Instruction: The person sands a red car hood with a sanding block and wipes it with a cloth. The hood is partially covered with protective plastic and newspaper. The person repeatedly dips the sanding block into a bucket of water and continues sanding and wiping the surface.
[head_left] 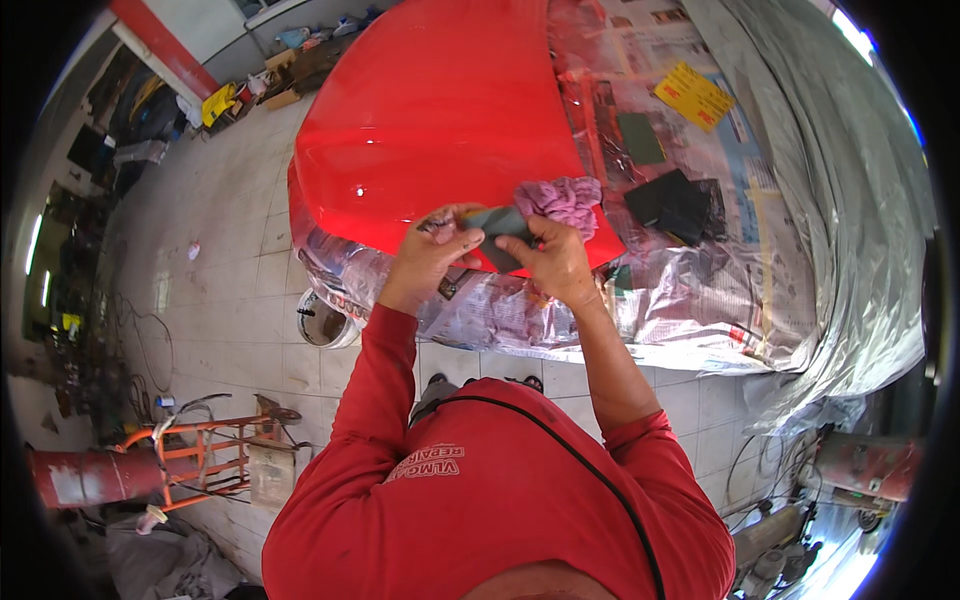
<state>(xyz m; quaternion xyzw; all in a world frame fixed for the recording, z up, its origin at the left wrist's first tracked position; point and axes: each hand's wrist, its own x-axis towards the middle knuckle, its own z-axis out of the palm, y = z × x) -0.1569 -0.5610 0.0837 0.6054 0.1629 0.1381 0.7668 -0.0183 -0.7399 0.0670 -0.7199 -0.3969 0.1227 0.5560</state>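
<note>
Both hands hold a dark grey piece of sandpaper point(493, 222) above the near edge of a glossy red car panel point(430, 110). My left hand point(435, 250) pinches its left side, thumb on top. My right hand point(558, 262) grips the other side, with its thumb pressed on the sheet. A crumpled pink cloth point(562, 200) sits just beyond my right hand at the panel's corner; I cannot tell whether the fingers touch it. Several dark sandpaper sheets point(668, 203) lie to the right on masking newspaper point(690, 290), with a greenish sheet point(641, 138) beyond them.
A yellow sheet point(694, 96) lies farther back on the newspaper. Grey plastic sheeting point(860, 200) drapes down the right side. Below the panel's near edge stands a white bucket point(328, 322). An orange hand truck point(215, 455) is at lower left, and a red tank point(865, 465) at lower right.
</note>
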